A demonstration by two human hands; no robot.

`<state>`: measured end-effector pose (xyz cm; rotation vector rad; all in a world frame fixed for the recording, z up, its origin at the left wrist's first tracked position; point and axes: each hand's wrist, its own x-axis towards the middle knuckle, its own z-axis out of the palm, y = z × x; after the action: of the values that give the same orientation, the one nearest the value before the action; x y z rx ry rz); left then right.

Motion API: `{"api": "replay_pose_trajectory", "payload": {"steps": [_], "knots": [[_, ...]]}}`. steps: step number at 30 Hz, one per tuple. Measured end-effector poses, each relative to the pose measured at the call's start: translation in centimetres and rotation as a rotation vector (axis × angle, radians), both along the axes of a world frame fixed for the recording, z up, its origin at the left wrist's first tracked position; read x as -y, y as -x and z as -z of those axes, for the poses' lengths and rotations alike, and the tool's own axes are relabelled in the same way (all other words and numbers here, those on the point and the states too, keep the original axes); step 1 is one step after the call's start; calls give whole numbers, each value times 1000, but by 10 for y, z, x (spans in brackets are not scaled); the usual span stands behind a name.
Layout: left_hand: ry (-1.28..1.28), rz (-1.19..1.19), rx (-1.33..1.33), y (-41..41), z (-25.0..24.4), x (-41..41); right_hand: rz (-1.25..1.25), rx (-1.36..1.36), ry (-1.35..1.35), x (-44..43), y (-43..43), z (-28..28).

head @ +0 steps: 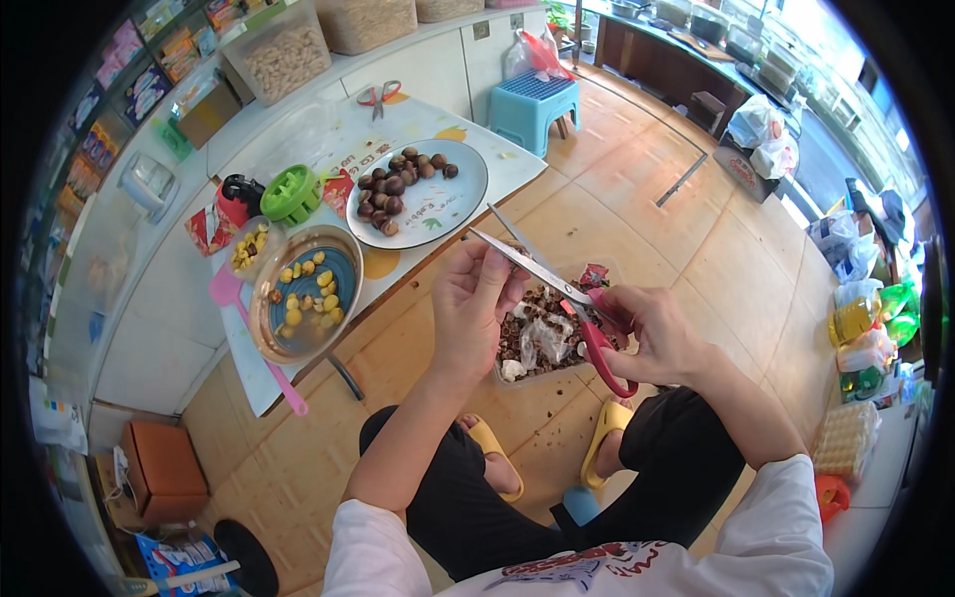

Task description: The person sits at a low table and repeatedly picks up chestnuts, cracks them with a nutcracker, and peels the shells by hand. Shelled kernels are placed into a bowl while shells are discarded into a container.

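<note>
My right hand [660, 336] grips red-handled scissors [548, 277], their blades parted and pointing up and to the left. Close to the blades is my left hand [474, 295], thumb against curled fingers; whether it pinches something there is hidden. Below both hands, a clear plastic bin [526, 380] on the floor holds brown shell scraps, crumpled plastic and paper. On the table to the left, an oval white plate [459, 190] carries brown chestnuts [388, 186]. Nearer to me stands a basin [262, 317] with peeled yellow chestnuts [327, 291] in cloudy liquid.
The low table [246, 380] also bears a bowl of yellow pieces [250, 245], a pink spatula [257, 339], a green plastic gadget [291, 195] and more scissors [379, 98]. A blue stool [531, 112] stands beyond. Bags and bottles line the right side.
</note>
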<state>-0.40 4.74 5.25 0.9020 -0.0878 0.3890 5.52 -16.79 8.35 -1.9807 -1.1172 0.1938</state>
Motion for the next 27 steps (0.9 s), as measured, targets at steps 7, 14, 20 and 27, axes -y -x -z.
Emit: {"api": "replay_pose_trajectory", "payload": {"steps": [7,14,20,27], "knots": [[-90,-74,-61,-1,-1,3,-40,-436,58,8,1,-12],[-125,-80,-117,-4,5,2,-52,-701,-36,2,3,-12],[-214,-188,-239,-13,14,13,131,-31,83,-17,9,12],[-115,-174,-248,-17,16,11,182,105,218,-25,15,8]]}}
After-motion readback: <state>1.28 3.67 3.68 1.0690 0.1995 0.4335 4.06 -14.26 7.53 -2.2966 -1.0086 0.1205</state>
